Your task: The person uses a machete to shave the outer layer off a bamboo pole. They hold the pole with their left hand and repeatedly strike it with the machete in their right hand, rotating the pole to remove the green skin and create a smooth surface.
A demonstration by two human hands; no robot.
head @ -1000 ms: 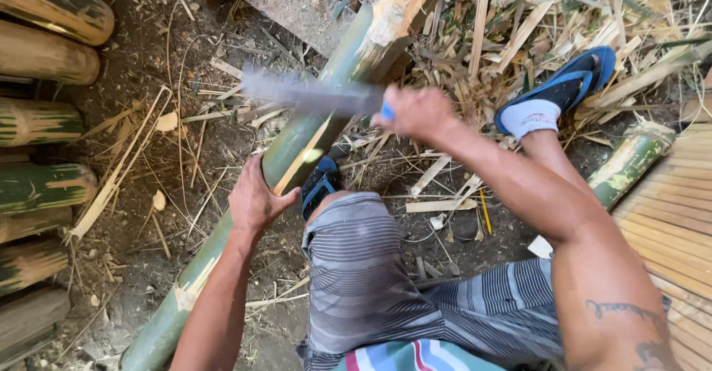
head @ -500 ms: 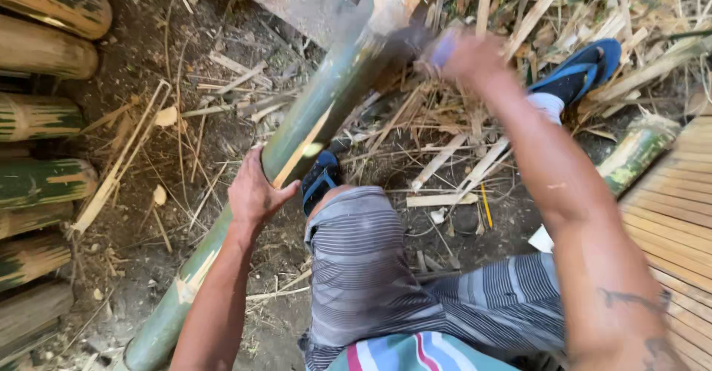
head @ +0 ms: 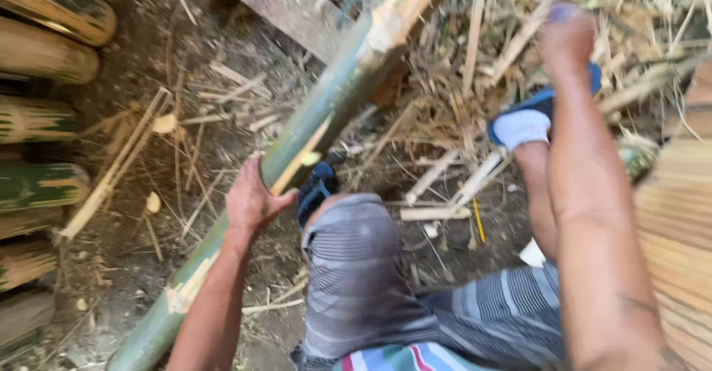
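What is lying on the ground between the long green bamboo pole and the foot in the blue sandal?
In the head view, dry bamboo splinters and straw litter the dirt between the long green bamboo pole and the blue sandal.

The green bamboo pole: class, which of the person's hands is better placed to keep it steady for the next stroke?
Left. The left hand rests on the green bamboo pole at mid-length, while the right hand is raised clear of it, blurred, near the blue sandal.

stacked bamboo poles (head: pixel 44 111), blue sandal (head: pixel 545 103), perhaps woven slats (head: pixel 678 215), scattered shavings (head: pixel 445 119)

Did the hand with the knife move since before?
Yes. The right hand swung up and rightward, away from the green bamboo pole, toward the blue sandal.
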